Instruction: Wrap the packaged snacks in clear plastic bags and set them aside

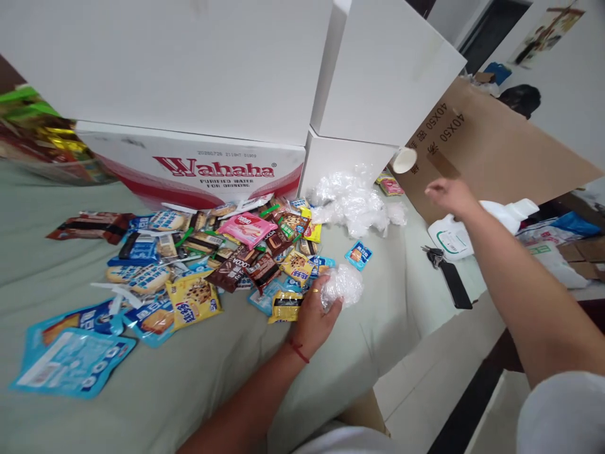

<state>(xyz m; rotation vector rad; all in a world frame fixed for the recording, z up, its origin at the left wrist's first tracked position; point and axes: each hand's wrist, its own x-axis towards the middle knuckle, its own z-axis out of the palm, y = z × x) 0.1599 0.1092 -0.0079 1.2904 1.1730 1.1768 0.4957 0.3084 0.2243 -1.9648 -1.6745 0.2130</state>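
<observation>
My left hand [317, 313] is closed around a bundle of clear bubble wrap [344, 287], just above the green sheet. What the wrap contains cannot be made out. My right hand [450, 194] is raised in front of the cardboard sheet [501, 145], its fingers curled together; anything between them is too small to tell. A pale round roll [404, 160] sits by the white box's corner, left of that hand. Beside the left hand spreads a pile of packaged snacks, among them a pink wafer pack [247, 229] and a yellow cookie packet [195, 300]. A small blue packet [358, 255] lies apart.
A Wahaha water carton [198, 165] and white boxes [189, 69] stand behind the snacks. More crumpled bubble wrap [354, 202] lies against them. To the right are a white jug [451, 238] and keys with a black holder [454, 284]. Part of a person's head [520, 99] shows behind the cardboard.
</observation>
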